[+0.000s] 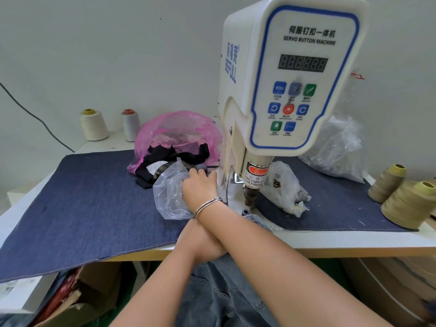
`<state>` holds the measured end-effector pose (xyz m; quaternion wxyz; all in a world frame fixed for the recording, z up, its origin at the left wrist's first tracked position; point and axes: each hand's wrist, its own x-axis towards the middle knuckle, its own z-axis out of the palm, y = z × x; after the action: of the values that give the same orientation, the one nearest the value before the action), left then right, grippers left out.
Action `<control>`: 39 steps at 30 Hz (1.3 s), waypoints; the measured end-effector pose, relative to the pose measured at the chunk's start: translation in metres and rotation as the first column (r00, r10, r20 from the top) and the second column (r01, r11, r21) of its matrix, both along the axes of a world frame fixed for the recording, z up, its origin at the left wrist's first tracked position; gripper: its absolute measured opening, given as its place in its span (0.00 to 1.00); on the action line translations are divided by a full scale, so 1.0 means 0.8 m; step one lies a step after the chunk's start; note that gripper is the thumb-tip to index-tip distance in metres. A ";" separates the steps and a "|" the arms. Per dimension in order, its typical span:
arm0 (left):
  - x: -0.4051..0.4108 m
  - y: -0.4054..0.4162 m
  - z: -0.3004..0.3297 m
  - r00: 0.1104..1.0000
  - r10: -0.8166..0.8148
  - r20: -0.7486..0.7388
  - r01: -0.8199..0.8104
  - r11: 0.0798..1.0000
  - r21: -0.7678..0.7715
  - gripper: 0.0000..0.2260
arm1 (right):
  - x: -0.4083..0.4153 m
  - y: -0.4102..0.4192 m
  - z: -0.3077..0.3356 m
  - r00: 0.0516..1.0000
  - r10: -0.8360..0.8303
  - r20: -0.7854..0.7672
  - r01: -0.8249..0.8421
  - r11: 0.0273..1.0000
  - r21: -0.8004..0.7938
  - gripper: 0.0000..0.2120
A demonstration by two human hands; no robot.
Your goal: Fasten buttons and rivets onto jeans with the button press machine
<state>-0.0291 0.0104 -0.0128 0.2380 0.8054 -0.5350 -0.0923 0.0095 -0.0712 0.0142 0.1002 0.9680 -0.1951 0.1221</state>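
Table (354, 241): white top, mostly covered by a dark blue denim sheet (94, 204), pushed up against a plain pale wall (94, 55). A dark cable (35, 116) runs down the wall at 10 o'clock.

Button press machine (295, 79) stands at centre-right, control panel facing me. Its punch (250, 197) hangs just above the lower die (245, 211), not touching it.

Jeans (224, 291) hang off the near table edge at 6 o'clock. A light denim corner lies on the table just beside the die.

Arms are crossed. Right hand (200, 185), with a bracelet (207, 205) on the wrist, reaches into a clear bag (169, 199) just left of the machine base. Its fingertips are hidden, so I can't tell the grip. Left hand (205, 244) is at the table edge under the right forearm, mostly covered. I can't tell its grip either.

Clutter on the surface:
- Pink bag (179, 128) with black scraps (165, 156) sits behind the clear bag.
- Small hardware bag (285, 182) is right of the punch.
- Large crumpled bag (337, 149) is at 2 o'clock.
- Cream cone (93, 125) and white cone (131, 125) stand at 10 o'clock by the wall.
- Two khaki cones (387, 182) (410, 204) are at 3 o'clock.

Cardboard boxes (89, 286) sit under the table at 7 o'clock.
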 end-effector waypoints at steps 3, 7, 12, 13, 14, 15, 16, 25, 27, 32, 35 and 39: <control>0.002 0.000 -0.002 0.999 -0.007 -0.035 0.006 1.000 -0.021 0.14 | 0.000 0.002 -0.001 1.000 -0.003 -0.017 0.003 1.000 -0.019 0.11; 0.002 0.001 -0.002 0.998 -0.018 -0.055 0.017 1.000 -0.009 0.04 | 0.000 0.004 0.002 0.999 0.001 -0.037 -0.003 0.999 -0.042 0.11; 0.003 0.002 -0.001 0.998 -0.014 -0.066 0.015 1.000 0.003 0.05 | -0.001 0.007 0.005 0.999 0.010 -0.041 -0.013 0.998 -0.053 0.11; 0.002 0.002 0.000 0.998 -0.013 -0.069 0.013 1.000 0.002 0.05 | -0.001 0.008 0.005 0.999 0.014 -0.034 -0.015 0.999 -0.048 0.11; 0.001 0.003 0.000 0.997 -0.015 -0.076 0.015 1.000 0.000 0.05 | -0.002 0.008 0.005 0.999 0.016 -0.028 -0.017 0.999 -0.038 0.11; 0.001 0.002 0.000 0.997 -0.018 -0.080 0.017 1.000 -0.006 0.05 | -0.002 0.008 0.005 1.000 0.015 -0.027 -0.016 0.999 -0.029 0.11; 0.001 0.002 0.001 0.997 -0.015 -0.077 0.015 1.000 -0.007 0.04 | -0.002 0.008 0.005 0.999 0.016 -0.034 -0.017 1.000 -0.023 0.11; 0.002 -0.001 -0.002 0.999 -0.014 -0.032 0.013 0.999 -0.038 0.15 | -0.004 0.005 0.003 0.997 0.016 -0.073 -0.011 0.998 0.062 0.11; 0.003 0.000 -0.003 1.000 -0.018 -0.024 0.017 0.999 -0.029 0.17 | -0.003 0.005 0.005 0.997 0.018 -0.071 -0.015 0.999 0.047 0.10; 0.004 -0.001 -0.003 1.000 -0.013 -0.007 0.013 0.999 -0.034 0.21 | -0.004 0.005 0.008 0.998 0.035 -0.057 -0.033 0.998 0.046 0.10; 0.002 -0.001 -0.002 1.000 -0.016 0.006 0.016 0.999 -0.047 0.20 | -0.004 0.004 0.008 0.999 0.037 -0.031 -0.034 0.997 0.076 0.08; 0.003 -0.002 -0.005 0.998 -0.016 0.062 0.020 0.998 -0.055 0.22 | -0.006 -0.002 0.009 1.000 0.013 -0.014 -0.009 0.976 0.216 0.10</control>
<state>-0.0271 0.0086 -0.0165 0.2430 0.7961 -0.5516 -0.0549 0.0048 -0.0724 0.0218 -0.0050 0.9751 -0.2011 0.0935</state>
